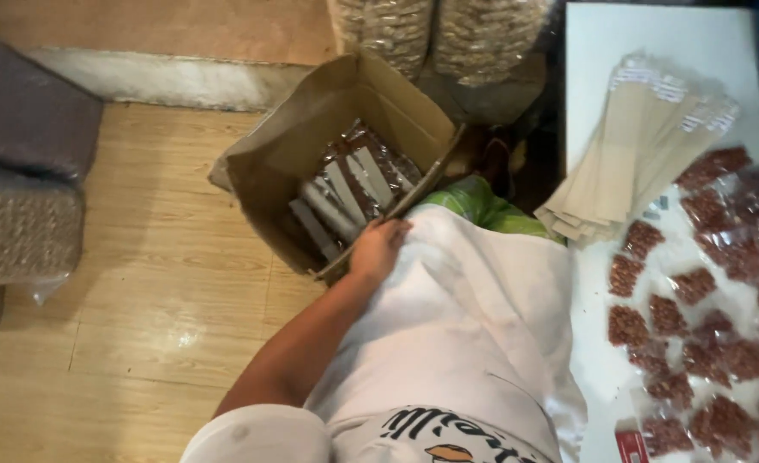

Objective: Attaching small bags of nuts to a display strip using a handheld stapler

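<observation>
We see the left hand [378, 249] resting on the near edge of a cardboard box [311, 137] that stands on the wooden floor [139, 257], beside the person's knee. Its fingers curl loosely over the rim and hold nothing that we can make out. The right hand is out of view.

The box is open, its flaps up, and tilted towards us. Inside lie sealed packets [349, 184] of reddish-brown pieces with pale header strips; we count about five strips, lying side by side, their long axes running from the lower left up to the upper right.

On the white desk [602, 51] at the right a fanned stack of flat tan sleeves [628, 154] points away from us, too many to count. Near it lie small clear bags of the same reddish pieces [679, 334], well over a dozen, spread loosely. Behind the box stand two big sacks [439, 30] of pale nuts.
</observation>
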